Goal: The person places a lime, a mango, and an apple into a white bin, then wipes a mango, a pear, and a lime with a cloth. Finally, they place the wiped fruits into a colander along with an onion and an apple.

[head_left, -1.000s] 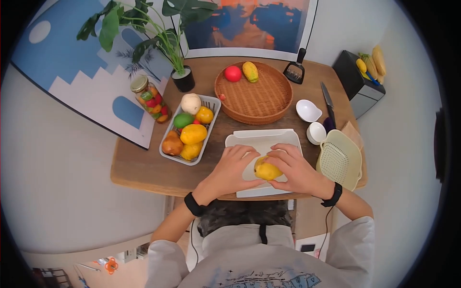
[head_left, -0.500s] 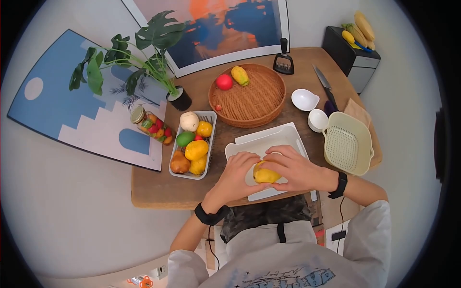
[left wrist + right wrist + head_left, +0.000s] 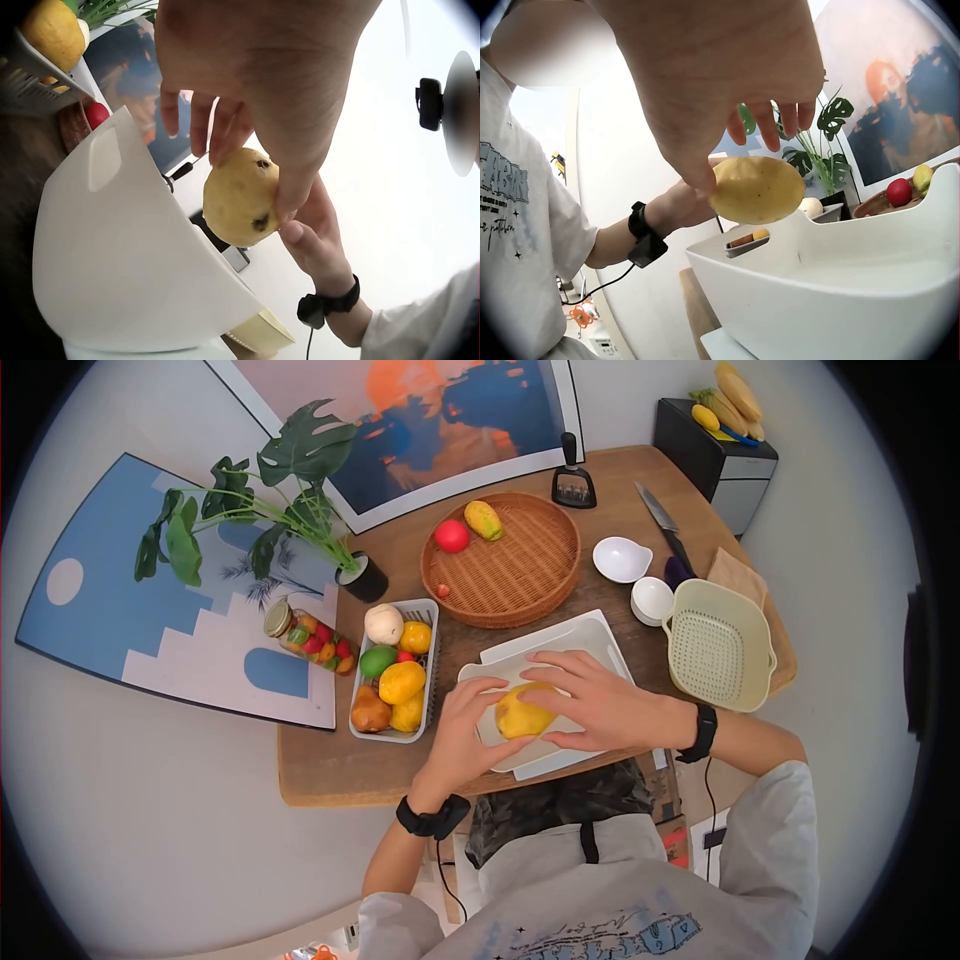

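Observation:
A yellow oval fruit (image 3: 522, 711) is held between both hands above a white rectangular bin (image 3: 590, 639). On its left side, my left hand (image 3: 462, 740) has the thumb low and curved fingers higher up. My right hand (image 3: 607, 706) grips it from the right, some fingers over its top. Dark spots mark one end of the fruit (image 3: 244, 196) in the left wrist view, where both thumbs meet near its edge. The right wrist view shows the fruit (image 3: 757, 190) above the bin's rim, with several right fingers hanging clear of its surface.
Left of the bin stands a grey basket (image 3: 432, 690) of produce, beside a jar (image 3: 318, 641) and potted plant (image 3: 362, 578). Behind is a wicker tray (image 3: 520, 570). To the right are white bowls (image 3: 622, 560), a knife (image 3: 660, 515) and a green colander (image 3: 715, 640).
The hands and yellow fruit have shifted slightly left over the bin, and the fruit's angle has changed. Both hands remain around it. The head view has turned, shifting the whole scene.

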